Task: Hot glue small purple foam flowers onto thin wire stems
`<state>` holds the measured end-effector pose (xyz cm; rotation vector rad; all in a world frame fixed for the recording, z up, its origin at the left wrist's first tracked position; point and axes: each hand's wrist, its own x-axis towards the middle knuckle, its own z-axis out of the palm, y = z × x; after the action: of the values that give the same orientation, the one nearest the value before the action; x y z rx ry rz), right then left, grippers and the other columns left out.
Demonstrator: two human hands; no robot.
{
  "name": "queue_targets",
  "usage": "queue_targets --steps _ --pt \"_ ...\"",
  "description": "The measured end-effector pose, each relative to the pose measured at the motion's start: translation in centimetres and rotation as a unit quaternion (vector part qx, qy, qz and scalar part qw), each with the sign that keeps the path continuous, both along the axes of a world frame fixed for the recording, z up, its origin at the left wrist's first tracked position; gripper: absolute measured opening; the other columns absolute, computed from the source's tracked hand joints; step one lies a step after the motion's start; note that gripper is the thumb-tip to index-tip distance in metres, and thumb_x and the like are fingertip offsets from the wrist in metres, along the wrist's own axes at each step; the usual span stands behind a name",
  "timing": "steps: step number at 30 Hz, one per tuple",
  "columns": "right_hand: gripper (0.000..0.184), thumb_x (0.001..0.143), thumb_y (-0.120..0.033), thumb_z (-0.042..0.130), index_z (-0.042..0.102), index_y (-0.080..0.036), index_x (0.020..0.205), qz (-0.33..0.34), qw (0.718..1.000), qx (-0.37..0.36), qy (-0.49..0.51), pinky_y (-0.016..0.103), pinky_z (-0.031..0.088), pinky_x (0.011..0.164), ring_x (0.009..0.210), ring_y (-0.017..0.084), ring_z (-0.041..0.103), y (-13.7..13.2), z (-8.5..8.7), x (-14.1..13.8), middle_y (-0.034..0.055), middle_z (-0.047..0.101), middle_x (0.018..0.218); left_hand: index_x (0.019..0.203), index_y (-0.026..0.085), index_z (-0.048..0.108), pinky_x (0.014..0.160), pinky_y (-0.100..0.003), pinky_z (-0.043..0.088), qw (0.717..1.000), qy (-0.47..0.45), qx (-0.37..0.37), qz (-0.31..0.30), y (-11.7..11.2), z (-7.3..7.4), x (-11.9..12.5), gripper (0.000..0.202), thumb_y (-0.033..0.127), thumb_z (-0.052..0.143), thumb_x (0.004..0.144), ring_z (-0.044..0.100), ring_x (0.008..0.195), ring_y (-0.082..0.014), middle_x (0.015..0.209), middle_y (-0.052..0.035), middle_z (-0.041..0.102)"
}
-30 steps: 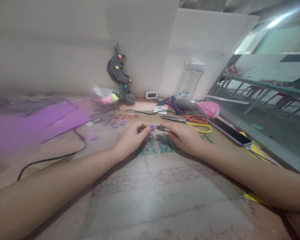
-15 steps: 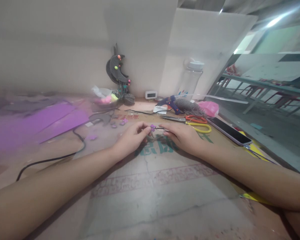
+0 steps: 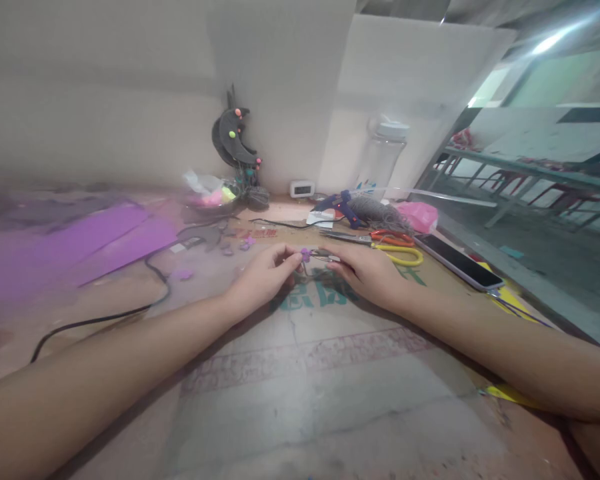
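Observation:
A small purple flower (image 3: 306, 255) is pinched between the thumb and fingers of my left hand (image 3: 269, 272). My right hand (image 3: 370, 270) is closed round thin metal tweezers (image 3: 325, 256), whose tips point left and meet the flower. A thin dark strand hangs below the flower; what it is I cannot tell. Both hands are just above a cardboard sheet (image 3: 300, 360) with green and red print. Beyond my left hand lie loose purple flower pieces (image 3: 247, 243). Scissors (image 3: 397, 253) with orange and yellow handles rest behind my right hand.
A phone (image 3: 457, 261) lies at the right. Along the back stand a small digital clock (image 3: 302, 189), a glue gun (image 3: 347, 208), grey yarn (image 3: 377, 212), a clear bottle (image 3: 383, 157) and a dark crescent ornament (image 3: 235, 140). Purple sheets (image 3: 110, 243) and a black cable (image 3: 95, 322) are at the left.
The tweezers in my right hand have tilted slightly and their prongs look a little more apart. My left hand stays in place, holding the flower.

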<state>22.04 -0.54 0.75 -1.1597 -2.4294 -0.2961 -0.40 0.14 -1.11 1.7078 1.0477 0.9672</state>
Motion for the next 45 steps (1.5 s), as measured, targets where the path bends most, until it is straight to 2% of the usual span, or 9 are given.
queue_targets --steps 16,26,39,45 --pt "0.032 0.097 -0.024 0.052 0.064 -0.016 0.126 0.007 0.999 -0.029 -0.017 0.035 0.054 0.090 0.108 0.025 0.068 0.18 -0.19 0.13 0.0078 0.071 0.121 0.081 0.019 0.054 0.053 -0.022 0.038 1.000 0.002 0.019 -0.016 0.13 -0.40 -0.02 0.024 0.040 0.050 0.093 0.051 0.056 -0.0101 0.064 0.0030 0.053" --pt "0.032 0.098 -0.026 0.050 0.064 -0.016 0.125 0.030 0.999 -0.026 -0.004 0.033 0.053 0.090 0.107 0.023 0.068 0.21 -0.17 0.20 0.0082 0.072 0.119 0.083 0.019 0.054 0.051 -0.022 0.038 0.999 -0.023 -0.008 -0.030 0.25 -0.53 0.02 0.023 0.040 0.051 0.093 0.051 0.056 -0.0096 0.069 0.0026 0.054" --pt "0.034 0.097 -0.025 0.051 0.063 -0.016 0.126 -0.005 0.999 -0.037 0.015 0.035 0.054 0.082 0.100 0.025 0.070 0.16 -0.13 -0.05 0.0101 0.073 0.115 0.081 0.017 0.055 0.051 -0.021 0.039 0.999 -0.031 -0.012 -0.013 0.19 -0.18 0.24 0.021 0.034 0.051 0.093 0.052 0.056 -0.0084 0.072 0.0013 0.057" --pt "0.034 0.096 -0.024 0.052 0.063 -0.016 0.127 -0.008 0.999 -0.036 0.002 0.036 0.053 0.086 0.104 0.026 0.069 0.21 -0.10 -0.01 0.0097 0.072 0.119 0.081 0.017 0.055 0.051 -0.020 0.040 0.999 -0.032 -0.014 -0.013 0.17 -0.05 0.26 0.020 0.034 0.051 0.092 0.052 0.055 -0.0081 0.072 0.0016 0.058"
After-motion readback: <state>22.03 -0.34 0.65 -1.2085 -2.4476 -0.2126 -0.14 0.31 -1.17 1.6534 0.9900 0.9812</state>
